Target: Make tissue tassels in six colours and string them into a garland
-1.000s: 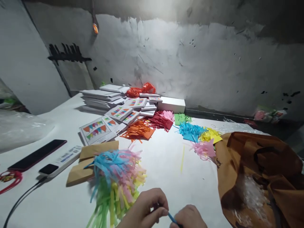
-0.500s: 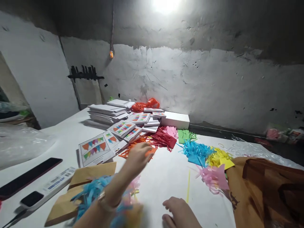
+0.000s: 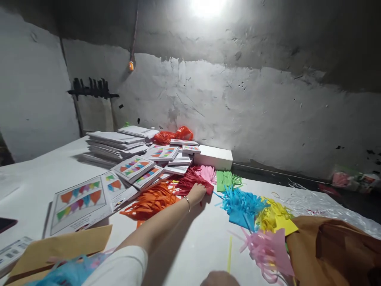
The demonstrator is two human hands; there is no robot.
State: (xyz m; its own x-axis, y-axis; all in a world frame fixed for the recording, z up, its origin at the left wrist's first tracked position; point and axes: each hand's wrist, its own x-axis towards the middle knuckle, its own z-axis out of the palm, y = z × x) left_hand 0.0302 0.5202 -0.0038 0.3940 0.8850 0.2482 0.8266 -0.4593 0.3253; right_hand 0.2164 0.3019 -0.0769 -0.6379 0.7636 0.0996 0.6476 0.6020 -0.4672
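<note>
My left hand (image 3: 197, 194), with a bracelet at the wrist, reaches far over the table. Its fingers are closed on the dark red fringed tissue paper (image 3: 190, 178); the fingertips are partly hidden. Beside that forearm lies orange fringed paper (image 3: 153, 200). Only the back of my right hand (image 3: 220, 279) shows at the bottom edge, its fingers out of sight. Just beyond it lies a thin yellow paper strip (image 3: 229, 253). Pink (image 3: 207, 173) and green fringed paper (image 3: 226, 180) lie behind the red. Blue (image 3: 242, 204), yellow (image 3: 281, 218) and a second pink bunch (image 3: 268, 250) stretch to the right.
Printed boxes with bunting pictures (image 3: 79, 200) and a stack of flat white boxes (image 3: 116, 145) are at left. A white box (image 3: 213, 157) and red plastic bag (image 3: 172, 136) sit behind. Brown fabric (image 3: 330, 246) covers the right; brown cardboard (image 3: 62, 248) lies at lower left.
My left hand has moved forward and right, from above the orange fringed paper to the dark red fringed paper. My right hand has slid lower, mostly out of view. The camera view has shifted right.
</note>
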